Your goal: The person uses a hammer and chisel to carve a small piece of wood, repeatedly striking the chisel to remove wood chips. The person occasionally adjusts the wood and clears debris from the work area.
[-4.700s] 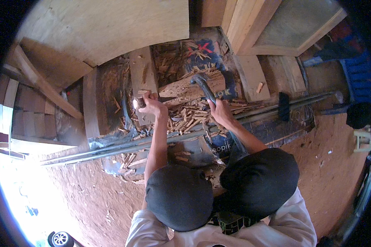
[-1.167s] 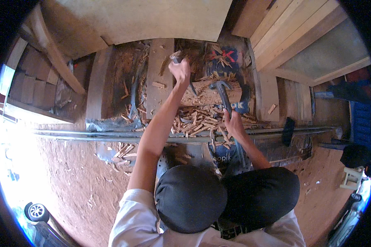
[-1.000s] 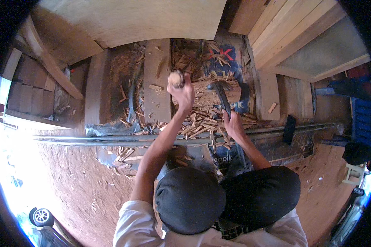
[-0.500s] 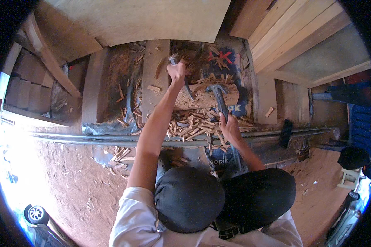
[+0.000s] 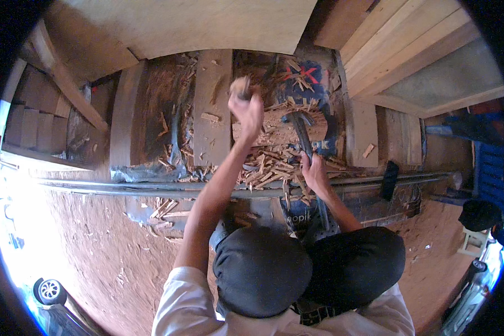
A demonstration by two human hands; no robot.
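My left hand [image 5: 251, 115], smeared by motion, is closed around a chisel, whose frayed, light-coloured handle end [image 5: 242, 88] sticks out above the fist. The chisel's blade is hidden behind the hand and forearm. In my right hand [image 5: 316, 172] is a claw hammer [image 5: 302, 133], gripped low on its dark handle. The hammer's head rests over or just above a chipped piece of wood [image 5: 313, 132], which lies in front of me; whether they touch I cannot tell. Wood chips [image 5: 269, 171] are heaped at the near side of that piece.
A thick plank [image 5: 213, 101] stands to the left of the chipped wood. Long metal pipes [image 5: 134, 189] cross in front of my knees. Framed boards [image 5: 414, 50] lean at the far right, and a large wooden panel [image 5: 207, 28] spans the far side. Bare reddish ground [image 5: 106, 241] lies nearer.
My left hand has shifted right and nearer, turning so that the chisel's blade no longer shows. The hammer and my right hand have moved slightly to the right.
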